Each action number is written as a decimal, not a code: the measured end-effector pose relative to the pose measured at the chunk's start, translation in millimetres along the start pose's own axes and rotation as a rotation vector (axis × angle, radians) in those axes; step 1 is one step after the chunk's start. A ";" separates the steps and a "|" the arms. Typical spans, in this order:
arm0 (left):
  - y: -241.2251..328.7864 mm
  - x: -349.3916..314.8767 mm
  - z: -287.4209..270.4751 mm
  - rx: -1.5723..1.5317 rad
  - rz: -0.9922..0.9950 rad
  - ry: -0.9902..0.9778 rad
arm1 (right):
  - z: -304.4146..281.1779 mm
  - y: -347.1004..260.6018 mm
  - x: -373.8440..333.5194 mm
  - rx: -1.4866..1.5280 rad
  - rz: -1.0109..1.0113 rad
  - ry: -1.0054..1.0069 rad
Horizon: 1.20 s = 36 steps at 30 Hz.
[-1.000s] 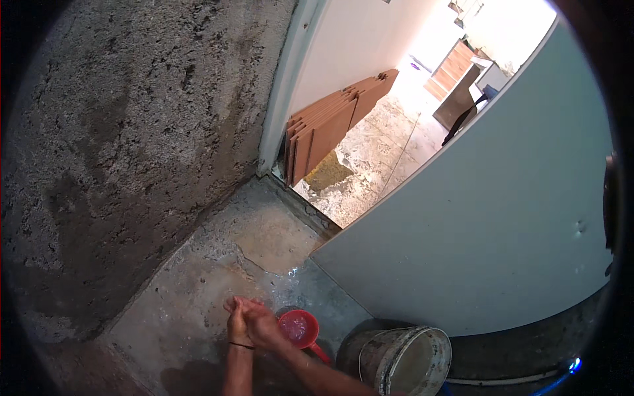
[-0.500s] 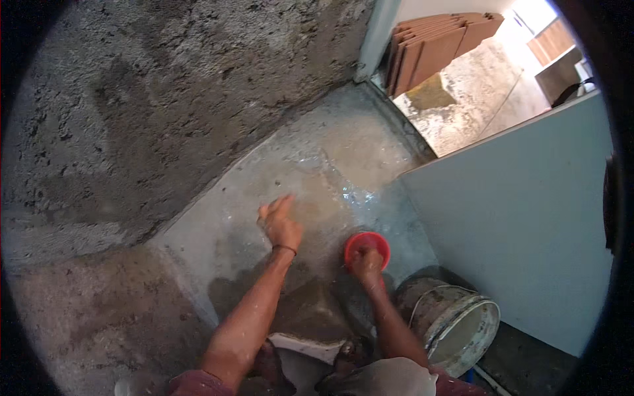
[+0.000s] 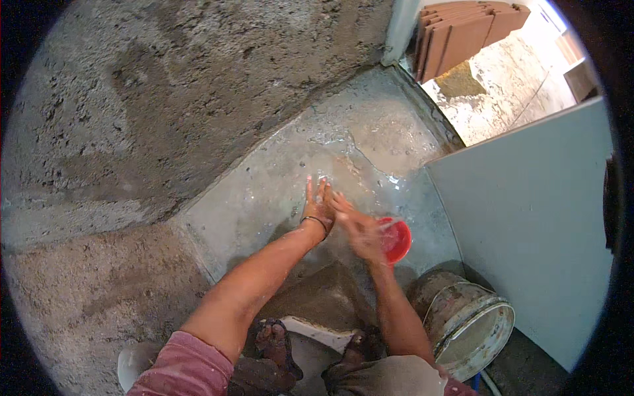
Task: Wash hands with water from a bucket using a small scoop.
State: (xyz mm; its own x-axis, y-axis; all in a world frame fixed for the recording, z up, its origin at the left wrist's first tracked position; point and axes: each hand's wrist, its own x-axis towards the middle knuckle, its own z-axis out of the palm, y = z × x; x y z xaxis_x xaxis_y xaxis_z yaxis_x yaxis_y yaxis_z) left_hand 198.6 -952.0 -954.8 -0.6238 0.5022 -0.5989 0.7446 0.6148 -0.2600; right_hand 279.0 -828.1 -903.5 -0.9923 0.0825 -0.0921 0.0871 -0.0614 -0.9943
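My left hand [image 3: 319, 208] is over the wet floor with its fingers spread and nothing in it; a dark band circles the wrist. Close against it, fingers stretched toward it, is my right hand [image 3: 355, 228], somewhat blurred. Whether the two hands touch I cannot tell. Just right of my right hand is a red plastic mug [image 3: 399, 241] with liquid in it, partly covered by that hand. A streak of splashing water crosses between the hand and the mug's mouth.
Wet grey floor [image 3: 264, 178] lies around my hands, bordered by a rough plaster wall [image 3: 198, 86]. A dirty bucket [image 3: 462, 323] lies tilted at the right beside a pale door panel [image 3: 522, 218]. Folded brown cardboard [image 3: 462, 36] leans beyond the doorway. My feet straddle a pale-edged slab [image 3: 320, 333].
My right hand has come out of the red mug and moved left to my left hand. The left hand has moved closer to the right. The view has shifted slightly.
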 end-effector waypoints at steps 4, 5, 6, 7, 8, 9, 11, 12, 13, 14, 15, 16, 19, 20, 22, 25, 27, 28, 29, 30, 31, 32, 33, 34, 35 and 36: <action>28.5 5.1 1.3 0.075 0.082 0.254 | 39.5 16.1 -10.4 -0.193 -0.069 0.042; 26.5 9.2 5.0 0.105 -0.001 0.234 | 33.3 14.6 -12.4 -0.201 -0.073 0.056; 25.9 10.6 -4.4 0.267 0.147 0.291 | 22.6 0.7 -19.4 -0.204 -0.016 -0.050; 23.1 12.7 48.2 0.294 0.109 0.266 | 39.4 -14.1 -15.5 -0.152 0.005 -0.206; -15.6 20.2 91.6 0.690 0.008 0.431 | 65.4 -11.5 8.9 -0.096 -0.043 -0.257; -64.0 3.1 147.0 1.111 -0.076 0.564 | 94.3 3.1 49.0 -0.260 -0.055 -0.274; 33.4 10.7 42.6 0.412 0.100 0.395 | 35.9 49.1 11.3 -0.578 0.144 -0.143; 28.3 -7.9 -14.8 -0.163 0.170 0.113 | 40.8 16.2 -16.2 -0.653 -0.022 -0.017; 15.9 -17.4 -29.6 -0.149 0.152 0.127 | 51.7 -14.1 -22.5 -0.704 -0.229 0.092; 5.4 -27.8 -35.6 -0.097 0.112 0.211 | 49.2 -20.3 -12.4 -0.696 -0.257 0.094; 5.4 -37.0 -36.2 -0.056 0.092 0.285 | 45.1 -22.1 -11.2 -0.704 -0.141 0.046; 6.0 -35.3 -19.1 -0.047 0.082 0.275 | 51.0 -23.1 -11.8 -0.697 -0.026 -0.014; 14.0 -24.9 -0.1 -0.018 0.057 0.436 | 61.9 -24.1 -20.5 -0.646 -0.038 -0.047; 11.8 -27.0 0.4 0.092 0.030 0.394 | 64.3 -24.1 -24.3 -0.628 -0.042 -0.061; 9.6 -30.2 -31.4 0.193 0.020 0.382 | 52.7 -23.6 -23.7 -0.622 -0.055 -0.071; 2.4 -46.9 -44.7 0.189 0.157 0.209 | 64.8 -27.1 -45.4 -0.546 -0.173 0.091; 24.3 -35.4 -44.8 0.038 0.139 0.337 | 41.5 -9.4 -14.4 -0.595 -0.046 0.073; 30.5 -19.4 -17.6 0.039 0.137 0.333 | 36.6 -3.7 -1.1 -0.619 0.060 0.034; 12.5 -2.6 32.7 -0.110 0.049 0.454 | 55.7 -10.7 8.8 -0.579 0.023 0.001; 4.5 7.9 62.3 -0.275 -0.008 0.588 | 62.6 -13.2 13.1 -0.678 0.006 -0.039; 22.3 4.1 30.2 -0.292 0.038 0.601 | 39.6 -14.2 5.7 -0.820 0.029 -0.028; 35.5 -7.8 -0.7 -0.089 0.096 0.456 | 27.4 -20.2 -13.1 -0.843 0.057 0.003; 30.2 -22.7 -28.6 0.124 0.117 0.303 | 36.5 -33.9 -32.3 -0.760 0.070 0.012; 24.6 -29.9 -33.9 0.127 0.107 0.303 | 44.7 -40.1 -40.5 -0.665 0.072 0.009; 21.1 -36.7 -36.7 0.056 0.143 0.273 | 45.0 -32.2 -36.4 -0.663 0.064 0.004; 23.9 -38.5 -40.0 -0.021 0.190 0.253 | 40.7 -18.2 -34.8 -0.690 0.056 0.043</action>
State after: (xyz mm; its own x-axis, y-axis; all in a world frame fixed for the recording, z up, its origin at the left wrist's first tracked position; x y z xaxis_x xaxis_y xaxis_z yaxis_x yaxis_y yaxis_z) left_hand 230.8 -932.4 -907.6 -0.5148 0.7432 -0.4274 0.8503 0.5061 -0.1443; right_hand 308.4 -870.4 -880.0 -0.9817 0.1374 -0.1318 0.1875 0.5790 -0.7935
